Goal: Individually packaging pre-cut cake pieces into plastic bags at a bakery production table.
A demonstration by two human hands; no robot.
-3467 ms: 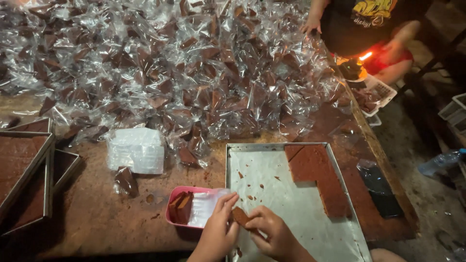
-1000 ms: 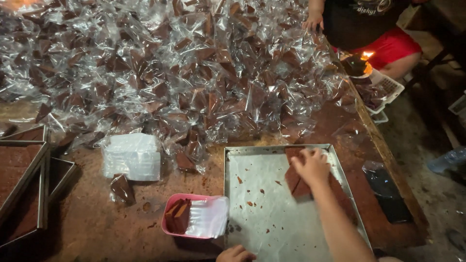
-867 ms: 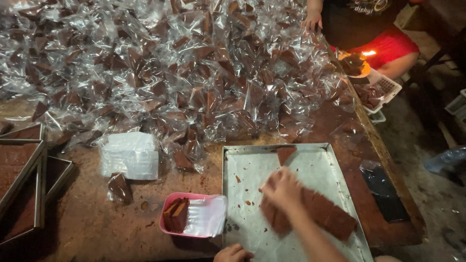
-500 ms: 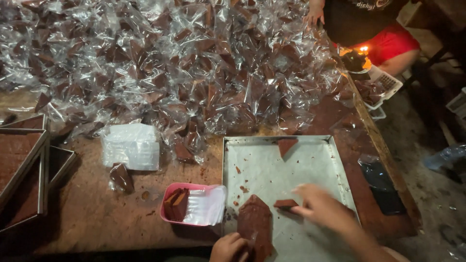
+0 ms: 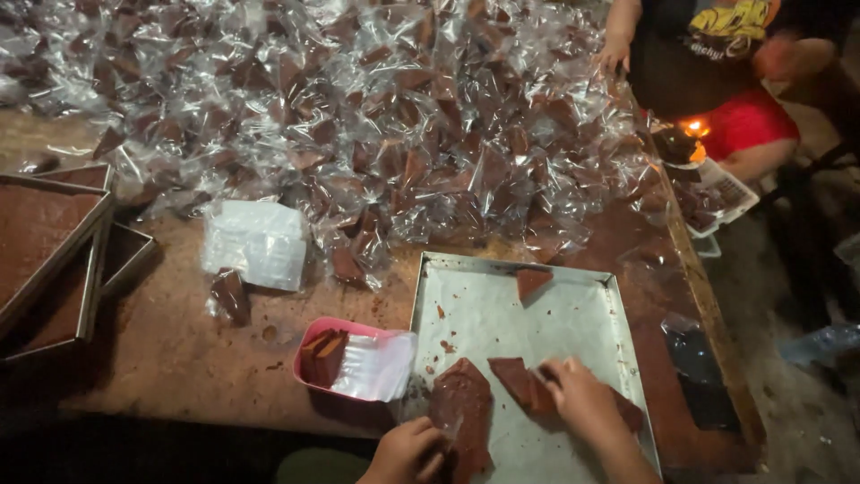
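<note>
Dim warm light, glare on the cellophane wrappers [image 5: 376,116], dark corners, perhaps slight blur below.

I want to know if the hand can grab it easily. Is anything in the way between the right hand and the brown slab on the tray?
Nothing visible is. The right hand already rests on the flat brown slab lying in the metal tray. The left hand holds another brown piece beside it.

The left hand [image 5: 408,453] is cut off by the bottom edge, so its grip on the brown slab [image 5: 463,412] cannot be told. The right hand [image 5: 582,403] covers part of another brown piece [image 5: 518,381]. The seated person [image 5: 717,63] is cropped at the top edge. The stacked trays [image 5: 54,242] run off the left edge.
</note>
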